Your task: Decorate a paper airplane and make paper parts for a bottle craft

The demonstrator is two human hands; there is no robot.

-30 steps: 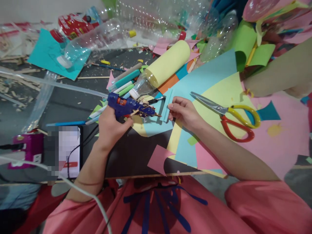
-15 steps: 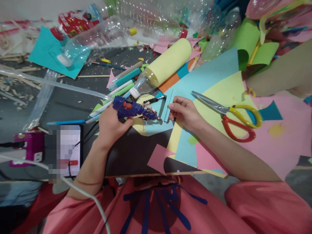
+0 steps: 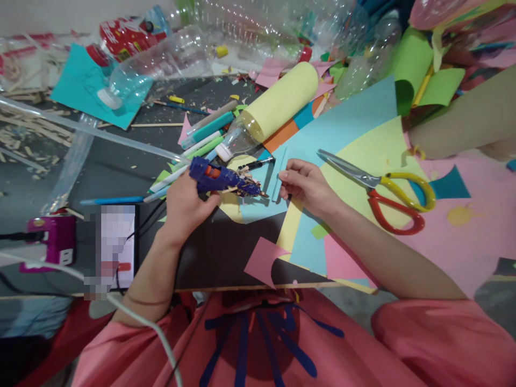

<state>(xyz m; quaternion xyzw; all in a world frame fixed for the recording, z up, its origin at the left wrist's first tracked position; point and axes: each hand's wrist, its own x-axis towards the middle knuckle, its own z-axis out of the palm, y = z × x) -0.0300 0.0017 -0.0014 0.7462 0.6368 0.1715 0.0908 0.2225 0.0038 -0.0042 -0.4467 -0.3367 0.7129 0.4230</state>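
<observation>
My left hand [image 3: 186, 204] is closed round a dark blue hot glue gun [image 3: 220, 179], with a long clear glue stick [image 3: 100, 131] running out of its back to the left. Bits of wood and dried glue cling to the gun's front. Its nozzle points right, close to a narrow light blue paper strip [image 3: 279, 177]. Between thumb and fingers, my right hand [image 3: 300, 183] pinches that strip, which stands nearly upright in view. Light blue paper [image 3: 253, 212] lies beneath. Whether the nozzle touches the strip I cannot tell.
Scissors [image 3: 371, 183] lie open right of my right hand. A bottle wrapped in yellow paper [image 3: 282, 102] and several markers [image 3: 209, 131] lie behind. A phone [image 3: 116, 247] and a purple power socket [image 3: 52, 242] sit at left. Another person's arm [image 3: 463, 115] reaches in at right.
The view has shifted slightly. Both hands keep their hold on the glue gun and the paper strip, with hardly any movement between them.
</observation>
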